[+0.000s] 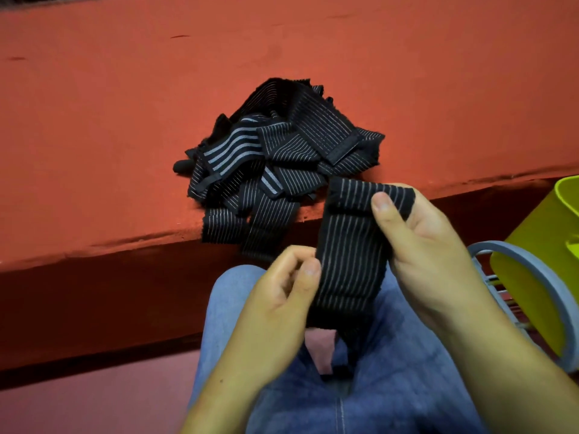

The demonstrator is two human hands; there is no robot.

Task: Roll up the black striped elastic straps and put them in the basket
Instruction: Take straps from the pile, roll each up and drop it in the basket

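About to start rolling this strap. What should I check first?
1. Right hand grip on the strap's top end: ok, thumb presses it onto the fingers.
2. Left hand pinches the strap's side edge: ok.
3. Strap free of the pile: cannot tell, they overlap in view.
4. Lower end untwisted: cannot tell, too dark.
5. Basket at the right has room: cannot tell, mostly cut off.

One held strap (347,261), one tangled strap pile (282,145), one basket (501,247), one yellow tub (545,233).
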